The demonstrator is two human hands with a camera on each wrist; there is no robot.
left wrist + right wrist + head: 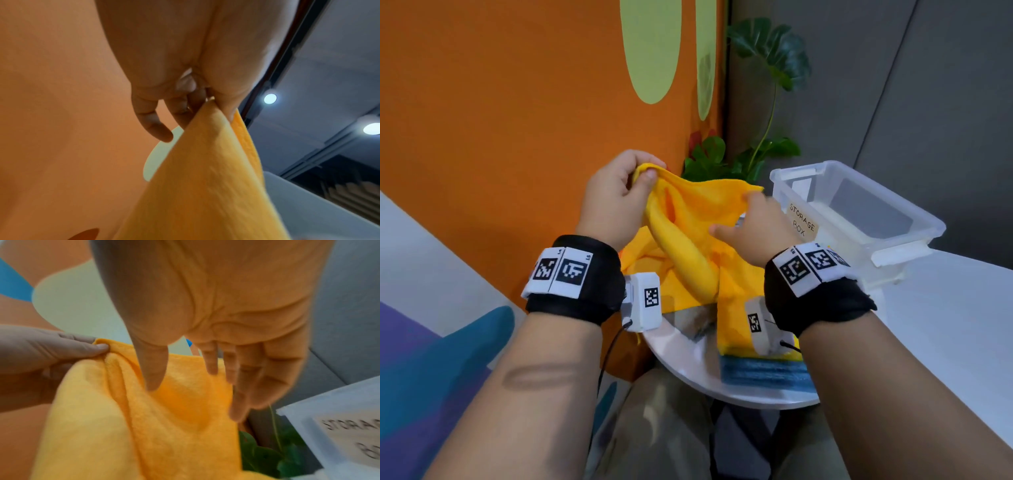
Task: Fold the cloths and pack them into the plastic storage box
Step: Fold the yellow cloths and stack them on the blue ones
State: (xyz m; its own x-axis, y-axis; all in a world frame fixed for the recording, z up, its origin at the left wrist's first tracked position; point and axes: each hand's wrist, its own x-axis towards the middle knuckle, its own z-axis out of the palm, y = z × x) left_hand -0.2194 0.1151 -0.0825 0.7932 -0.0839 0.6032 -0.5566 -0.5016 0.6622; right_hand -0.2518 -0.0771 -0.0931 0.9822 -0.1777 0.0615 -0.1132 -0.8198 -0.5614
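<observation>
Clear plastic storage box point(914, 219) empty; nothing packed yet. Left hand point(616, 192) pinches soft yellow cloth point(688, 240) corner beside box; right hand point(753, 229) fingers relaxed, straight, touching its top edge. Blue cloth point(763, 371) nearer than box, unfolded-status unclear.

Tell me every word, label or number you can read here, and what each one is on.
"STORAGE BOX": handwritten on a tan paper label stuck to the clear plastic storage box; the right wrist view shows it cut off and blurred.
Black-and-white square code markers on the white band of the left wrist strap, the right wrist strap and the two small white wrist cameras: patterns, not words.
Tiny characters beside the strap markers: too small to read.
</observation>
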